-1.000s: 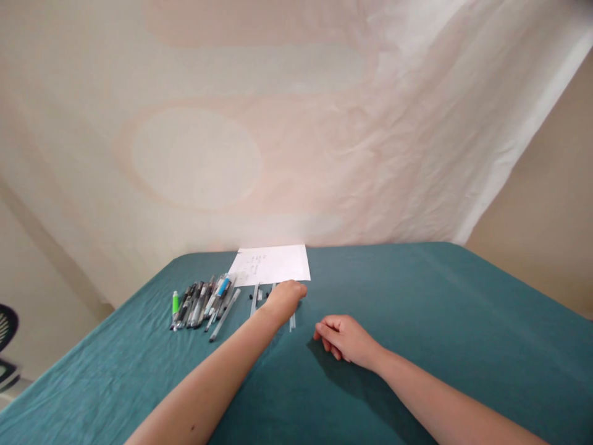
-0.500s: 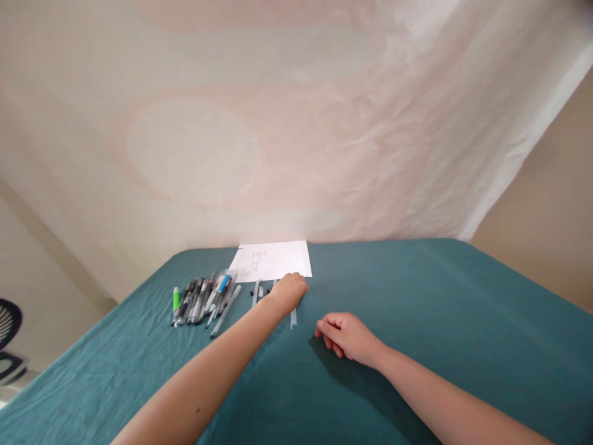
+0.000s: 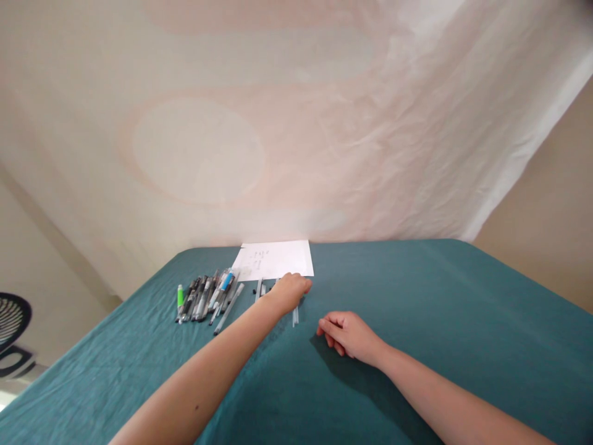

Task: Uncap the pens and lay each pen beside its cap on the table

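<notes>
Teal-covered table [image 3: 440,290] | pens [image 3: 202,300] heaped left | white paper [image 3: 290,256], far edge | clear rods [image 3: 295,316], mid-table

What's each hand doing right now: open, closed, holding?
Left hand: palm side hidden; can't tell its grip or whether it holds anything.
Right hand: loosely closed, nothing visible in it.

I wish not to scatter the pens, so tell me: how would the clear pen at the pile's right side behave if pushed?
The clear pen would probably roll, as it looks slim and rounded, though the cloth beneath may slow it. It is likely stiff, since it lies straight.
</notes>
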The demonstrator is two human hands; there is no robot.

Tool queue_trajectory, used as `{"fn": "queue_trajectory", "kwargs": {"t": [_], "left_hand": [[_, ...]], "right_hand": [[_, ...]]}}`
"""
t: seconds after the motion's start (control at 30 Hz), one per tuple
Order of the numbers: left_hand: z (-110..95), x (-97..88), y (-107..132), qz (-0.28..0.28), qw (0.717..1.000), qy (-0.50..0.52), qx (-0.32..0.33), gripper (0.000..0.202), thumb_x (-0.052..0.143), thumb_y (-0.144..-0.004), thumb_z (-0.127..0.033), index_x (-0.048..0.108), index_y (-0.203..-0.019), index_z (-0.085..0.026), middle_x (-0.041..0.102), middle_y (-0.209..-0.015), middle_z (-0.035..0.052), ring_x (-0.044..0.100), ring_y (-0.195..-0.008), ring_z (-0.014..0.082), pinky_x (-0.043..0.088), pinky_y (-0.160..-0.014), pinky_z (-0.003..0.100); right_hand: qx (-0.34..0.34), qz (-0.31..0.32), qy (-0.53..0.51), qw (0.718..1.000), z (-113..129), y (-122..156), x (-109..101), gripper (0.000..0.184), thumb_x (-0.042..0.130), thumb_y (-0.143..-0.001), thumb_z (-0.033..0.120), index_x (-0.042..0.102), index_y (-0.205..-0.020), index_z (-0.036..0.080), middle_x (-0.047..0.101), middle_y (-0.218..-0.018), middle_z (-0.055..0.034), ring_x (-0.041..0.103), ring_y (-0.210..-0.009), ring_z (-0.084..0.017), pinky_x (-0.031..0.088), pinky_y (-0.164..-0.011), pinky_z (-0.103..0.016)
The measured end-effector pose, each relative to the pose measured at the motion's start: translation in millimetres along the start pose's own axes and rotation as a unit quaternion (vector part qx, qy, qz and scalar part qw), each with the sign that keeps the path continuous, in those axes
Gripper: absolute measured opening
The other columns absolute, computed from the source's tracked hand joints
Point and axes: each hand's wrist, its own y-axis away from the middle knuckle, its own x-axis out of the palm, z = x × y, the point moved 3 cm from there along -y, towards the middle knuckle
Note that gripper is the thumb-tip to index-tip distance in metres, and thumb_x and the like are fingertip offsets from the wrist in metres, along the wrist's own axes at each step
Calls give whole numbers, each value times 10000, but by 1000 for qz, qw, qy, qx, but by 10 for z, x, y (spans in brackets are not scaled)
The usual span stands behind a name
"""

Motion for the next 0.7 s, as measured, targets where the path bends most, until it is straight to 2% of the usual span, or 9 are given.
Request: {"fn": "queue_trajectory", "kwargs": {"t": [0.1,0.2,0.3,0.4,0.5,0.6,0.7], "left_hand": [[-12,-80,69,-11,1000,1,-19,216,568,-761,-138,573,-965,-208,618,-940,58,564,-929,207,406,-796,308],[130,-226,243,-34,997,-5,-73,223,523,-809,-220,549,-1030,-240,596,-1041,42,536,-998,190,385,-840,296],[479,-393,550,-48,984,-22,-170,194,426,-854,-261,566,-984,-229,613,-1002,47,550,-963,196,393,-817,299],[873,-467,924,-34,958,-38,-282,211,413,-839,-298,595,-880,-200,643,-913,81,588,-855,238,424,-711,323],[1064,-360,1217,9,931,-42,-364,228,449,-809,-355,609,-815,-192,661,-843,87,608,-805,257,436,-664,329],[1014,-156,1346,37,916,-43,-396,258,473,-793,-379,616,-814,-165,665,-861,112,617,-835,269,442,-695,346],[914,-29,1362,42,914,-41,-402,267,479,-792,-366,623,-825,-143,659,-905,146,612,-884,282,437,-735,367]], "right_hand": [[2,-1,-1,1000,9,7,2,404,422,-840,515,598,-826,152,508,-548,48,402,-356,-38,271,-336,-145],[2,1,-1,1000,10,7,6,407,419,-842,515,599,-829,150,508,-549,48,398,-355,-35,268,-336,-142],[-2,4,-6,1000,-5,-1,12,405,418,-844,513,595,-829,149,510,-551,48,397,-354,-34,273,-340,-142],[-3,-1,-2,1000,-15,-4,10,403,417,-843,511,596,-832,150,518,-560,43,405,-360,-35,277,-347,-145],[-1,1,-1,1000,11,11,10,397,421,-840,508,595,-828,151,522,-564,40,405,-364,-37,283,-353,-147],[5,5,-6,1000,54,33,18,392,428,-834,507,590,-819,150,514,-559,42,398,-360,-36,281,-349,-148],[8,1,-7,1000,68,45,25,393,429,-833,507,588,-816,148,511,-558,43,398,-360,-37,279,-346,-150]]}}
